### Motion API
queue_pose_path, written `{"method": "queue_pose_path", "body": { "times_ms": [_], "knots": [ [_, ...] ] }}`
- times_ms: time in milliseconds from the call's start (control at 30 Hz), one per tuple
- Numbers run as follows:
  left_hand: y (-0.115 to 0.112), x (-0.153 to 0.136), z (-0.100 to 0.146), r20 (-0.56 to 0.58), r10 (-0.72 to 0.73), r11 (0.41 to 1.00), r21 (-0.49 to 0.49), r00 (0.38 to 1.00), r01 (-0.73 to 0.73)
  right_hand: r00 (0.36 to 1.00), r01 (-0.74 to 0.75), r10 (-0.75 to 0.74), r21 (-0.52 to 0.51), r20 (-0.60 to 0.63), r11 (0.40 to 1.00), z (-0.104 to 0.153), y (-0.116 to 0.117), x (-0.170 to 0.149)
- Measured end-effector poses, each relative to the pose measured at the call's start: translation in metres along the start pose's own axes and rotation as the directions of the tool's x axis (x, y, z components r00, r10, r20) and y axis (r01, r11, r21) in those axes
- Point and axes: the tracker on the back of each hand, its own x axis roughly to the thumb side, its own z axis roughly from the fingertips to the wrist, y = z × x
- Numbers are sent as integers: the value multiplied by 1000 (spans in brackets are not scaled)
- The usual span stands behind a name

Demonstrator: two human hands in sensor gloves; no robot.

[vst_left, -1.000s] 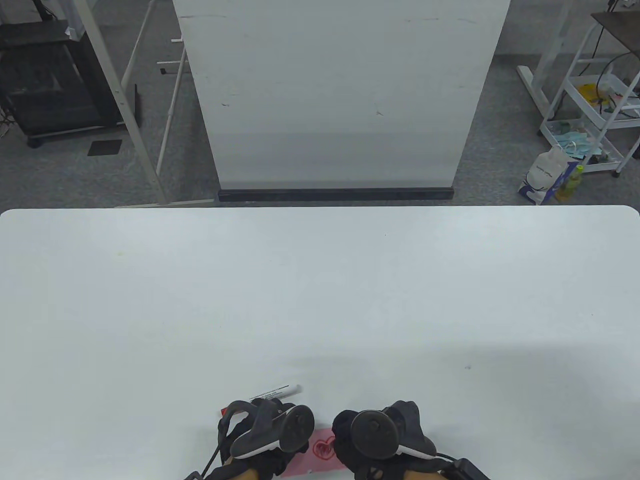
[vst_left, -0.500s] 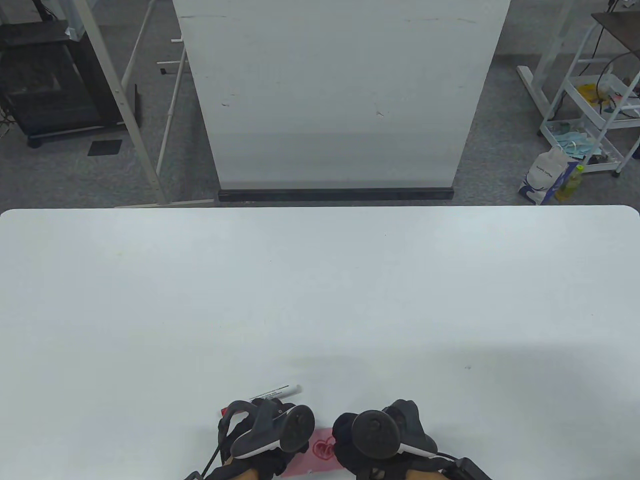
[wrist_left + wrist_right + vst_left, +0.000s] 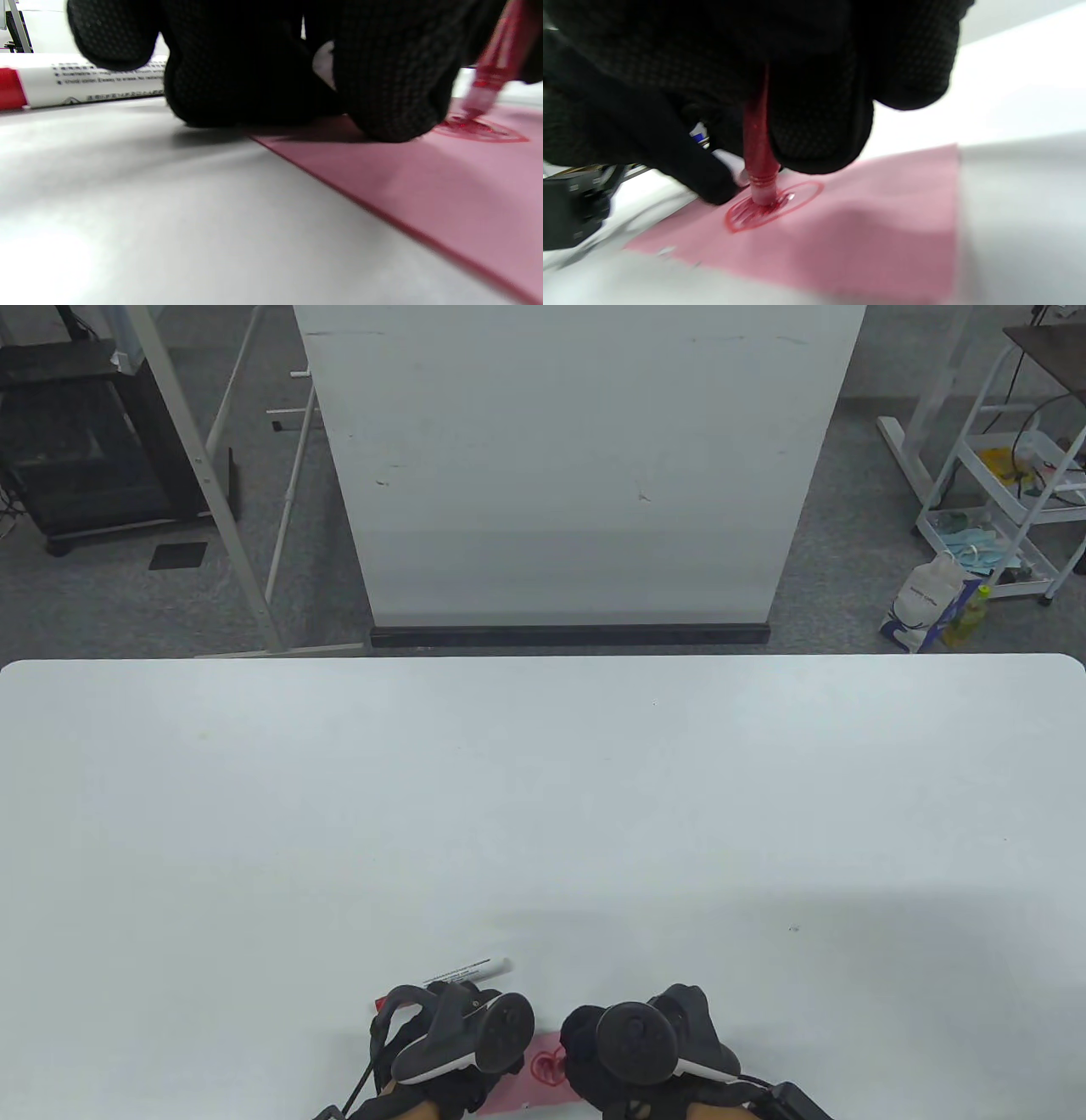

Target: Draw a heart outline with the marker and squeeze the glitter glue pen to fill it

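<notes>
Right hand (image 3: 780, 84) grip pinches the glitter glue pen (image 3: 759, 148) upright, nozzle inside the heart outline (image 3: 774, 205); left hand (image 3: 297, 63) presses the pink paper (image 3: 424, 190) onto the desk (image 3: 543, 814), grasping nothing.

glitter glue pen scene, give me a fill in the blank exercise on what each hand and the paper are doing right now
1. The right hand grips the glitter glue pen, whose tip touches the ____ heart outline.
2. The heart is drawn on a sheet of ____ paper.
3. The left hand presses its fingers down on the ____ to steady it.
4. The marker lies on the table, on the far side of the ____ hand.

Missing words: red; pink; paper; left
</notes>
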Motion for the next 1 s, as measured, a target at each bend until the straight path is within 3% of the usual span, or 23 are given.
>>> {"method": "queue_pose_path", "body": {
  "times_ms": [200,367,567,733,900,1000],
  "knots": [
    [0,0,0,-1,-1,1000,-2,1000,1,998,60,-61,66,23,996,1,0,-1],
    [0,0,0,-1,-1,1000,-2,1000,1,1000,-4,4,-12,-5,1000,-1,-1,-3],
    [0,0,0,1,-1,1000,-1,1000,1,998,51,-52,58,26,997,0,0,-1],
    [0,0,0,2,-2,1000,-1,1000,2,1000,-17,17,-15,-3,1000,-1,-1,-1],
    [0,0,0,1,0,1000,-2,1000,0,999,-1,-1,49,34,999,0,-2,1],
    [0,0,0,3,0,1000,0,1000,0,999,23,-23,24,29,999,-1,3,1]
  ]
}}
